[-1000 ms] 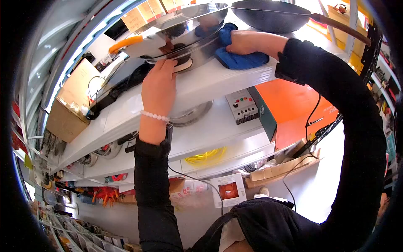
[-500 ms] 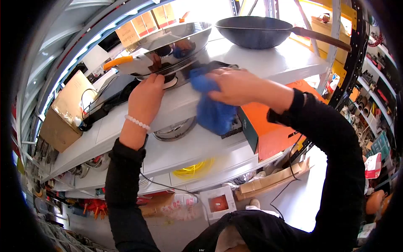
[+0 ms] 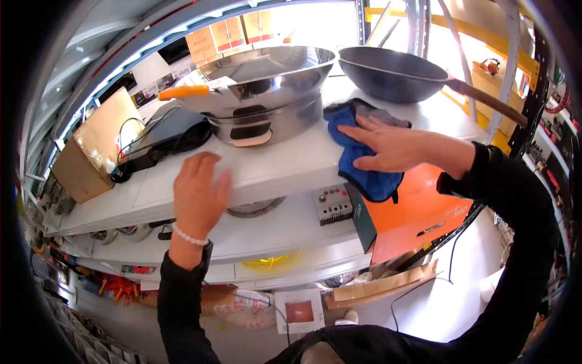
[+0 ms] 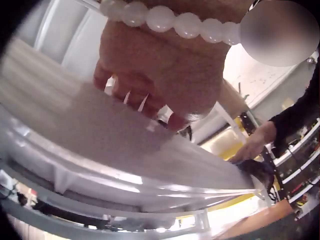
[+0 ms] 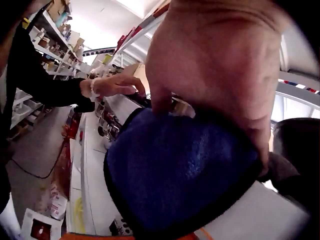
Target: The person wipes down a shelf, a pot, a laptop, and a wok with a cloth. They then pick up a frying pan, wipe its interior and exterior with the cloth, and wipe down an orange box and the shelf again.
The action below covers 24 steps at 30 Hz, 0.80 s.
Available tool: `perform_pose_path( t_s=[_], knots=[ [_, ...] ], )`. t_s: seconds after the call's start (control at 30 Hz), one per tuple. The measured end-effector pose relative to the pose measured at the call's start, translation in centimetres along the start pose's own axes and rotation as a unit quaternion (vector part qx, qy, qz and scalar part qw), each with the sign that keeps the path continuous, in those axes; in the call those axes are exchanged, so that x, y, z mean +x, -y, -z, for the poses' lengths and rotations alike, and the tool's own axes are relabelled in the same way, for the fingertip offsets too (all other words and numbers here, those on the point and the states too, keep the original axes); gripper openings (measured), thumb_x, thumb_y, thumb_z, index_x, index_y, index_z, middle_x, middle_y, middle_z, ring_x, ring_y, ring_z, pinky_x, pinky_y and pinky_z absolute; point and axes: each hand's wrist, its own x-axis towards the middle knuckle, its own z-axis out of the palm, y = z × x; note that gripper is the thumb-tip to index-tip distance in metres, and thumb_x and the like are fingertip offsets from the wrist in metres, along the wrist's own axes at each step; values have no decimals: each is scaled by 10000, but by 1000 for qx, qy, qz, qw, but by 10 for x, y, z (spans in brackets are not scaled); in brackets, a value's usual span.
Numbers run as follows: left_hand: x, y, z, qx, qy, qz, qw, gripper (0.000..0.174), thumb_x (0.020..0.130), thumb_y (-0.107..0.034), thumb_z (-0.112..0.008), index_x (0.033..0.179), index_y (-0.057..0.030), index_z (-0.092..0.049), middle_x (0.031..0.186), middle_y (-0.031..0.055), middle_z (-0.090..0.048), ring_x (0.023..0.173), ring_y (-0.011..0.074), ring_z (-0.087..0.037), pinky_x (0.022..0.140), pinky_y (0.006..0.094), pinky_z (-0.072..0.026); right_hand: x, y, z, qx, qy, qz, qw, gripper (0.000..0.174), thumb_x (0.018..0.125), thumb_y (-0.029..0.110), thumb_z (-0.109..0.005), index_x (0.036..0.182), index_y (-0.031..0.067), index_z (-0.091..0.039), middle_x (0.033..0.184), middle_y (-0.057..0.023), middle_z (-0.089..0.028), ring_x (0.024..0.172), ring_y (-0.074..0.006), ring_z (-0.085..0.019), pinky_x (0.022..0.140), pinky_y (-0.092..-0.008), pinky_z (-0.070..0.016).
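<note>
My right hand (image 3: pixel 391 144) lies spread over a blue cloth (image 3: pixel 379 187) with a dark edge, pressing it on the front of the white shelf (image 3: pixel 291 173); part of the cloth hangs over the shelf edge. In the right wrist view the cloth (image 5: pixel 180 170) spreads under the palm. My left hand (image 3: pixel 200 191), slightly blurred, hovers by the shelf's front edge, fingers loose and holding nothing; the left wrist view shows its palm (image 4: pixel 160 75) empty. Behind the hands, a steel pot (image 3: pixel 273 121) with an orange handle (image 3: pixel 183 92) stands left of a dark wok (image 3: pixel 394 76).
Left of the pot are a black device (image 3: pixel 176 134) and a cardboard box (image 3: pixel 91 164). Beneath the top shelf sit a grey control box (image 3: pixel 333 205), an orange box (image 3: pixel 412 212) and yellow cable (image 3: pixel 271 262). The wok's wooden handle (image 3: pixel 491 103) points right.
My left hand has let go of the pot's lower handle and drawn back toward me. The cloth, lifted and blurred half a second ago, now lies on the shelf edge under my right hand.
</note>
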Motion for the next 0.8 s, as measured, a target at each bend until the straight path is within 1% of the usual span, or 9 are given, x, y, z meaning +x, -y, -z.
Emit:
perform_pose_path(
  t_s=[0.03, 0.1, 0.17, 0.23, 0.27, 0.33, 0.53, 0.67, 0.8],
  knots=[
    [-2, 11, -3, 0, -19, 26, 999, 236, 811, -167, -656, 981, -13, -597, 1016, 160, -602, 963, 354, -555, 817, 420, -460, 2, 2, 4, -5, 15, -3, 1000, 741, 943, 434, -437, 1506, 76, -114, 1470, -380, -158, 1379, -494, -192, 1136, -470, -199],
    [-3, 28, -6, 8, -46, 51, 998, 191, 818, -146, -638, 959, -21, -603, 972, 144, -596, 922, 345, -552, 779, 417, -457, 38, -28, 1, -102, 37, 84, 991, 623, 962, 400, -395, 1470, 75, -235, 1479, -355, -176, 1350, -518, -239, 1129, -497, -232],
    [-6, 33, -9, 0, -48, 83, 995, 148, 817, -121, -616, 934, -31, -610, 934, 125, -590, 887, 333, -550, 747, 412, -455, 69, -44, 9, -93, 65, 77, 990, 599, 969, 366, -359, 1470, 68, -222, 1478, -350, -190, 1350, -509, -249, 1124, -492, -240],
    [-7, 28, -11, -22, -30, 123, 992, 115, 809, -93, -589, 909, -43, -616, 902, 103, -586, 859, 317, -550, 722, 405, -452, 97, -42, 24, 17, 92, -22, 995, 661, 962, 330, -331, 1505, 52, -76, 1468, -367, -198, 1380, -469, -222, 1121, -455, -222],
    [-6, 28, -11, -25, -33, 135, 990, 111, 797, -78, -572, 895, -47, -615, 890, 94, -586, 848, 311, -550, 713, 401, -452, 117, -52, 24, -31, 99, -6, 995, 666, 962, 336, -321, 1502, 39, -69, 1465, -364, -210, 1375, -457, -242, 1114, -446, -234],
    [-7, 28, -13, -28, -36, 162, 986, 117, 774, -47, -540, 866, -55, -611, 865, 76, -586, 825, 297, -551, 696, 394, -451, 149, -62, 30, -39, 105, -6, 994, 664, 956, 319, -330, 1498, 29, -80, 1464, -358, -219, 1375, -445, -248, 1115, -439, -236],
    [-9, 32, -20, -30, -98, 133, 986, 104, 714, -27, -519, 790, -62, -580, 740, 79, -534, 709, 292, -522, 615, 392, -426, 178, -75, 37, 47, 98, -38, 993, 656, 938, 266, -358, 1485, -1, -113, 1462, -339, -246, 1374, -410, -268, 1116, -420, -242],
    [-11, 35, -21, -31, -117, 110, 986, 57, 714, -29, -520, 748, -60, -554, 722, 91, -517, 702, 309, -515, 604, 407, -422, 180, -70, 32, 68, 76, -44, 994, 652, 925, 231, -376, 1476, -21, -135, 1460, -326, -264, 1373, -386, -281, 1117, -408, -245],
    [-13, 36, -20, -16, -77, 124, 989, 16, 739, -49, -536, 736, -47, -521, 727, 115, -514, 706, 329, -522, 605, 429, -424, 175, -59, 24, 70, 41, -49, 995, 648, 913, 196, -394, 1467, -41, -157, 1459, -313, -282, 1372, -363, -294, 1118, -395, -249]
  ],
)
